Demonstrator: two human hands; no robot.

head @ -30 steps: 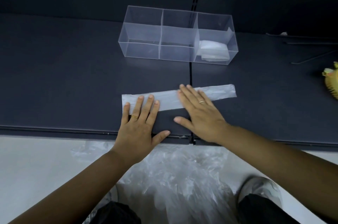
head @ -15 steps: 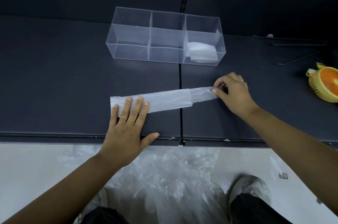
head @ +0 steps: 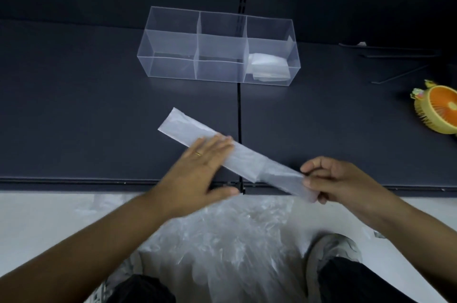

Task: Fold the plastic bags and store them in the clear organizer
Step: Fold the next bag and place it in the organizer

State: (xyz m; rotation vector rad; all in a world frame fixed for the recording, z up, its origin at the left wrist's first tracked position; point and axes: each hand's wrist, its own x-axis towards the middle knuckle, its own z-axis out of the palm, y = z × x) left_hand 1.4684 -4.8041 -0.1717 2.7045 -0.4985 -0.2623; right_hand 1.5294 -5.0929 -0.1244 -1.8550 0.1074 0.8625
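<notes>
Here, a plastic bag [head: 188, 129] folded into a long narrow strip lies slantwise on the dark tabletop [head: 74, 104], one end pointing toward the middle and the other reaching past the front edge. The left hand [head: 197, 171] lies flat on the strip's middle, fingers straight and together, pressing it down. The right hand [head: 331, 181] pinches the near end between thumb and curled fingers at the front edge. Toward the back edge stands the clear organizer [head: 170, 33], with a folded bag [head: 269, 66] in its right-end compartment. An orange fan [head: 440, 112] sits at the right edge. A heap of loose bags [head: 222, 240] lies on the floor below.
</notes>
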